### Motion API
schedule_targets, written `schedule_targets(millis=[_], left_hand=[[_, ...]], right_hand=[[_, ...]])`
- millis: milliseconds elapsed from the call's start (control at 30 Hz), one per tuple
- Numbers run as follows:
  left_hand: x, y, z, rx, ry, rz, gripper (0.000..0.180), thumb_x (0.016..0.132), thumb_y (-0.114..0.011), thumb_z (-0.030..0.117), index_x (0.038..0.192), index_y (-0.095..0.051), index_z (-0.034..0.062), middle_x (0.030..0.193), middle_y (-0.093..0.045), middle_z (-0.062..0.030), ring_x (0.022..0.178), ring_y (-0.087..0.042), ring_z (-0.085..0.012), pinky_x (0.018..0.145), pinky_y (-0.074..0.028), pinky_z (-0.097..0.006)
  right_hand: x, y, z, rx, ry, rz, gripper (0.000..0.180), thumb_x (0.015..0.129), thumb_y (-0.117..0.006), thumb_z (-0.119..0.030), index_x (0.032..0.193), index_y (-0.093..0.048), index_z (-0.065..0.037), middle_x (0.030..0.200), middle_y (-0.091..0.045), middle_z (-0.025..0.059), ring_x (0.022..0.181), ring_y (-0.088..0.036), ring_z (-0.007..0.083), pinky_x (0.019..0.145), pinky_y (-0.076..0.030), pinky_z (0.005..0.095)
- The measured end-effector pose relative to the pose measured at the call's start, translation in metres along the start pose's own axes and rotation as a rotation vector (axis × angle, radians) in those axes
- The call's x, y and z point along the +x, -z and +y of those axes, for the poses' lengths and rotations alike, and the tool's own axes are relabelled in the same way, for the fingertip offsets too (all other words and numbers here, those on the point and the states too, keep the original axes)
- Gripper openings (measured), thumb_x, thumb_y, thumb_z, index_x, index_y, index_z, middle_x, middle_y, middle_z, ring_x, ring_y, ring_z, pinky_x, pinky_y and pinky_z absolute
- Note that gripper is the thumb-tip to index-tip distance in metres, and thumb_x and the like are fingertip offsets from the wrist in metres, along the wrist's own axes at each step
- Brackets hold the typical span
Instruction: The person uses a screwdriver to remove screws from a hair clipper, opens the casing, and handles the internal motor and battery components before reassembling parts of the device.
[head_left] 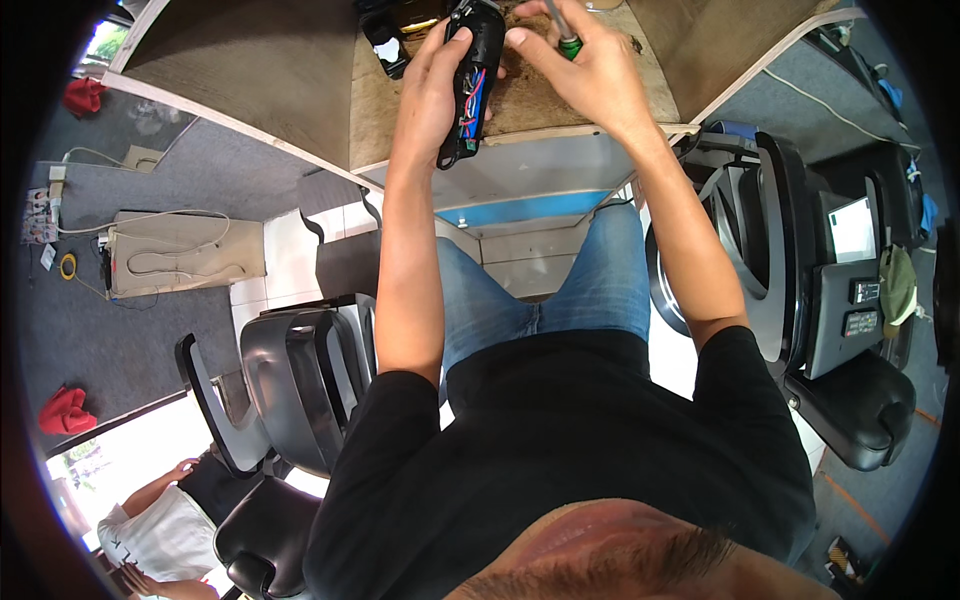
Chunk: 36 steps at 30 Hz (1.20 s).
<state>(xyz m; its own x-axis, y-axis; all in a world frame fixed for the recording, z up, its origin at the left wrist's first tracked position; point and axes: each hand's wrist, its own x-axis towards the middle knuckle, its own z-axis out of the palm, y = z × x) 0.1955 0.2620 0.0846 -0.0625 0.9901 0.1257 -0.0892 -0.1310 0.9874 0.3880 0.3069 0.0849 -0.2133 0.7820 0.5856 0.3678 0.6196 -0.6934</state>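
Holding a black hair clipper (485, 45) over the front part of a wooden shelf (545, 108), the person's left hand (430, 85) wraps it firmly, thumb on top and fingers curled beneath. The clipper's lower half lies bare, with red and blue wires (472, 95) showing: the casing looks removed there, and refitting it appears not yet done. Whether anything inside is already repaired cannot be told. The right hand (605, 75), also above the shelf, seems to close its fingers around a green-ended screwdriver (570, 47), its thumb pointing at the clipper; contact is unclear. Both forearms reach forward past the shelf's front edge, the left nearly straight, the right slanting inward. A black object (373, 28) sits at the shelf's left side.
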Motion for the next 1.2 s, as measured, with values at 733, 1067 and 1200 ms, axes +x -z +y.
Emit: schedule_targets(millis=[733,1067,1200], left_hand=[[-0.008,-0.006,0.001,0.104,0.019,0.041,0.038,0.111,-0.052,0.034,0.134,-0.064,0.0066,0.087,-0.072,-0.0056,0.055,-0.065,-0.0126,0.047,-0.055,-0.026],[-0.007,-0.006,0.0,0.081,0.015,0.017,0.033,0.111,-0.052,0.033,0.127,-0.065,0.0064,0.083,-0.071,-0.0062,0.054,-0.065,-0.0136,0.047,-0.055,-0.027],[-0.008,-0.007,-0.001,0.069,0.016,0.027,0.035,0.111,-0.053,0.034,0.128,-0.065,0.0064,0.082,-0.071,-0.0059,0.054,-0.065,-0.0132,0.047,-0.055,-0.026]], right_hand=[[-0.01,-0.001,0.003,-0.097,0.124,-0.198,0.049,0.096,-0.081,-0.033,0.137,-0.069,-0.011,0.066,-0.067,0.0122,0.061,-0.07,0.0288,0.063,-0.053,0.0413],[-0.012,0.0,0.0,-0.057,0.183,-0.122,0.044,0.098,-0.079,-0.03,0.133,-0.065,-0.007,0.061,-0.064,0.0088,0.056,-0.067,0.0254,0.061,-0.051,0.0413],[-0.012,0.004,-0.004,-0.067,0.12,-0.18,0.04,0.099,-0.078,-0.028,0.131,-0.065,-0.008,0.061,-0.063,0.0081,0.055,-0.066,0.024,0.059,-0.05,0.04]])
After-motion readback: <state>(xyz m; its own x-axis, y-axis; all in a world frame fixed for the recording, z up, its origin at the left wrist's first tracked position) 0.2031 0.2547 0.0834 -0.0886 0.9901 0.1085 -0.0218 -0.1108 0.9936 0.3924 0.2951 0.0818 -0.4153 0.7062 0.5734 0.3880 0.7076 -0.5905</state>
